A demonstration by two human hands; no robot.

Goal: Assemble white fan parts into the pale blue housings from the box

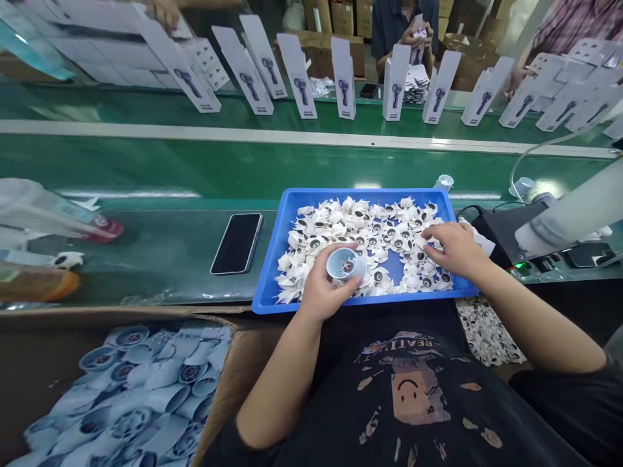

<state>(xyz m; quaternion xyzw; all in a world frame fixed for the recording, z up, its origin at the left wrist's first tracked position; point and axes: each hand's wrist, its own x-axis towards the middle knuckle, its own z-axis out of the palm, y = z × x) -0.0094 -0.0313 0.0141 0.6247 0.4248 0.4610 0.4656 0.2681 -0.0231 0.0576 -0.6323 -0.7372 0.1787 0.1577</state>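
Observation:
My left hand grips a light blue round fan housing, open end up, over the near edge of a blue tray. The tray is full of small white fan blades. My right hand rests on the blades at the tray's right side, fingers curled in a pinch on one of them.
A black phone lies left of the tray. A cardboard box of blue housings sits at lower left. White upright product boxes line the green conveyor. Other people stand across it. A black device sits on the right.

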